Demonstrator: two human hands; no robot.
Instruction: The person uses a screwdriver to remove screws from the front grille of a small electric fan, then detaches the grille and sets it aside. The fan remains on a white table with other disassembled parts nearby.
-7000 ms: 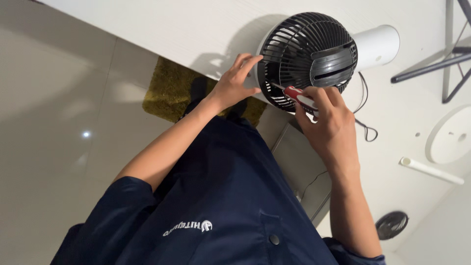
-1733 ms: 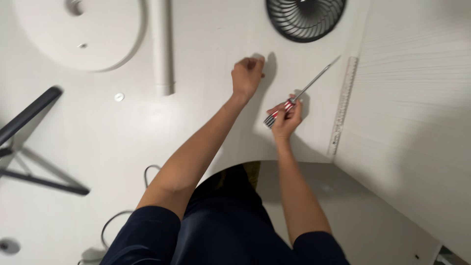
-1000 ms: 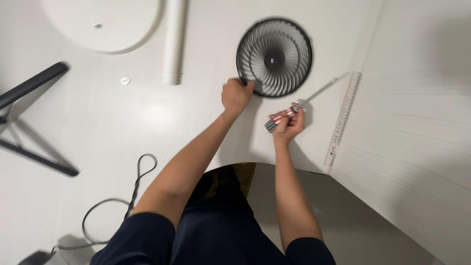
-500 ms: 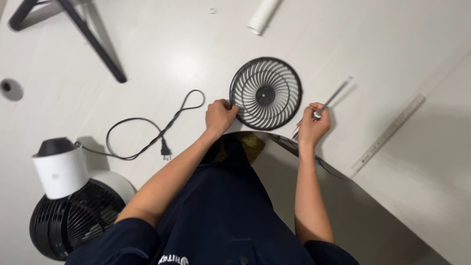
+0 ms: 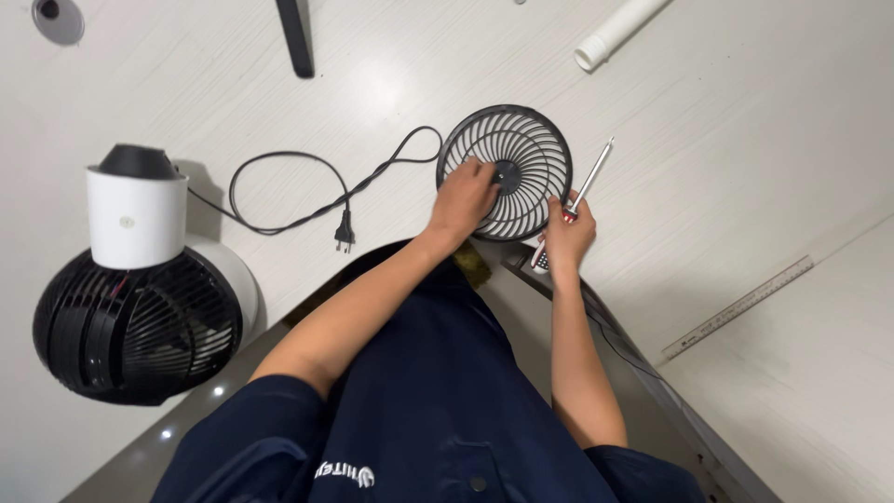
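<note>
Fan grille, black and round, lay flat on the white table at upper centre of the frame. My left hand rested on its lower-left spokes, fingers curled down onto them, palm over the rim; pressing or gripping, I couldn't tell which. My right hand sat just beside the grille's lower-right edge, closed around a screwdriver. Red-and-black handle in my fist, metal shaft pointing up and right along the grille's rim, tip clear of it.

Power cord looped left of the grille, plug lying near the table edge, close to my left forearm. Fan body, black cage with a white cylindrical housing, sat at the left of the frame, well apart from the grille. White tube at top right. Ruler lay diagonally at right, near the table edge.
</note>
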